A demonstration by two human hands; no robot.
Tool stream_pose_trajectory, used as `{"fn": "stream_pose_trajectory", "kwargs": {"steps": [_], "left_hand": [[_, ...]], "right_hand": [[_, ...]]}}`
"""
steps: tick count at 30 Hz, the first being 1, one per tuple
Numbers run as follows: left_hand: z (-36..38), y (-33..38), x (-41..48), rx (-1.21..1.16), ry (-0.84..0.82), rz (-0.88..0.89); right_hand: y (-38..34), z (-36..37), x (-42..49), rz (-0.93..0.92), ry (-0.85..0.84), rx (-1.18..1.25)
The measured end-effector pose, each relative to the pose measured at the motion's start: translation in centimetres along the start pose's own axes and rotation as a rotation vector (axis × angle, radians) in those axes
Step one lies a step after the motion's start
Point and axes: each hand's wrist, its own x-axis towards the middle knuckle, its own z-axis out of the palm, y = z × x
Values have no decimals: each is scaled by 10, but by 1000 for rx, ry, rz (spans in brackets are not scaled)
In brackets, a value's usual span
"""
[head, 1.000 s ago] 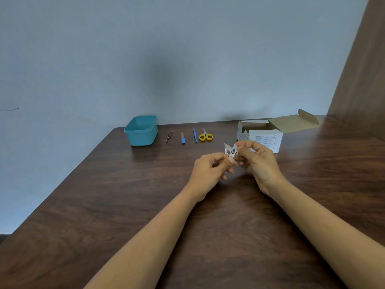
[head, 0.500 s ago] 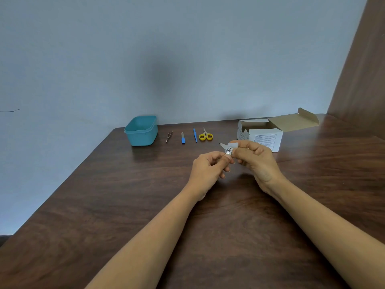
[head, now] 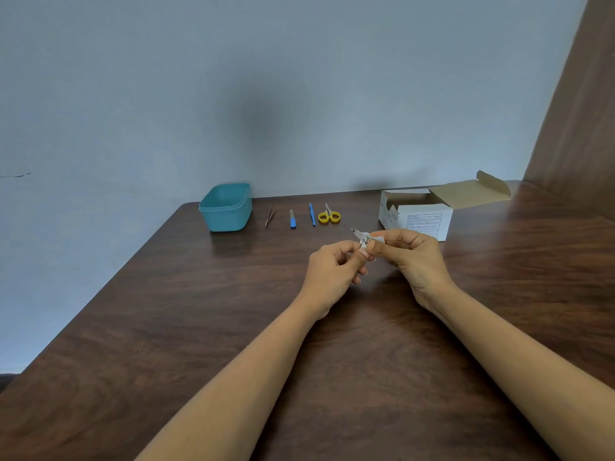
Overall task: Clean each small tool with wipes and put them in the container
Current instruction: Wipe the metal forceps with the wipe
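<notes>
One small white-and-grey item [head: 365, 239] is held above the middle of the table [head: 159, 327], between the two hands. It is too small for a wipe sachet to be told from a tool. Its long axis is slanted, with a pointed end directed up and to the far left, towards the scissors. Its lower end is pinched between thumb and forefinger of the left hand [head: 332, 271], whose other fingers are curled. Its right side is pinched by the curled fingers of the right hand [head: 411, 257].

Four small tools are laid in one row near the far edge, apart from each other: tweezers [head: 270, 216], a blue-handled file [head: 292, 218], a slim blue tool [head: 311, 214] and yellow-handled scissors [head: 329, 215]. Their long axes are directed roughly towards the wall, and the scissor blades are pointed away from the person.

One teal container [head: 226, 207] is placed just left of the row, open-topped; only its inner walls are seen. One white cardboard box [head: 416, 216] is set to the right, with its flap folded back; its contents cannot be made out.
</notes>
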Motion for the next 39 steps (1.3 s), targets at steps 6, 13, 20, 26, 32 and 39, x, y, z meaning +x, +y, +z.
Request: {"fn": "stream_pose_trajectory", "kwargs": {"steps": [6,13,20,26,32,39], "left_hand": [[-1,-1,0,20,-4,0],[0,1,0,19,1,0],[0,-1,1,18,-3,0],[0,0,1,36,-6,4],[0,0,0,45,-5,6],[0,0,1,47,1,0]], "right_hand": [[0,1,0,-1,-41,-19],[1,0,1,3,-2,-15],[3,1,2,-40,-55,-41],[3,-1,2,-30,-2,-23],[2,2,0,-5,-30,-37],[2,1,1,27,-8,-31]]}}
